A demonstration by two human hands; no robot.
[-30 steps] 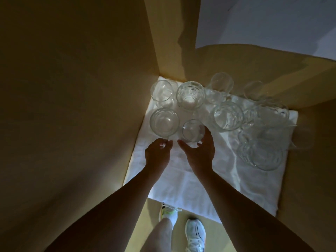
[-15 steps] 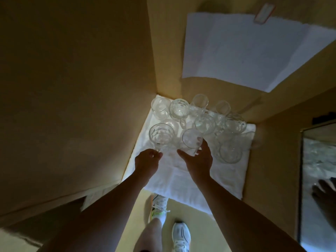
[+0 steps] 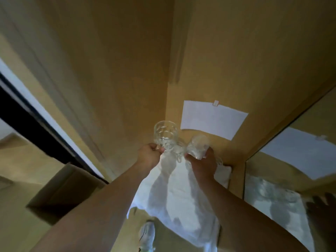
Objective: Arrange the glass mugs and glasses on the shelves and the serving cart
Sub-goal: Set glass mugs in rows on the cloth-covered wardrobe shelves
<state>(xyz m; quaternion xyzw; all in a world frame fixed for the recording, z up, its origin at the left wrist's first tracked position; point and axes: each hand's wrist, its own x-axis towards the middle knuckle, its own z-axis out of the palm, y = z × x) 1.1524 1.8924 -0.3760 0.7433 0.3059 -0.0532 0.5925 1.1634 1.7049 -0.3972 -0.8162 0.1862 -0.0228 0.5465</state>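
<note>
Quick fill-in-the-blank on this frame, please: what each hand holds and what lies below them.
1. The left hand grips a clear, faceted glass ____.
2. The right hand holds a smaller clear glass, so both hands are ____.
3. Below the hands lies a ____ cloth.
4. A white sheet of paper hangs on the ____ wall.

Missing words: mug; full; white; cardboard

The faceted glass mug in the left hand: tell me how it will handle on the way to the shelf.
The faceted glass mug looks thick-walled, so probably heavy for its size. Clear glass is likely slippery and breakable if knocked against the glass in the right hand. The left hand grips only its lower edge, so it may tip.
</note>
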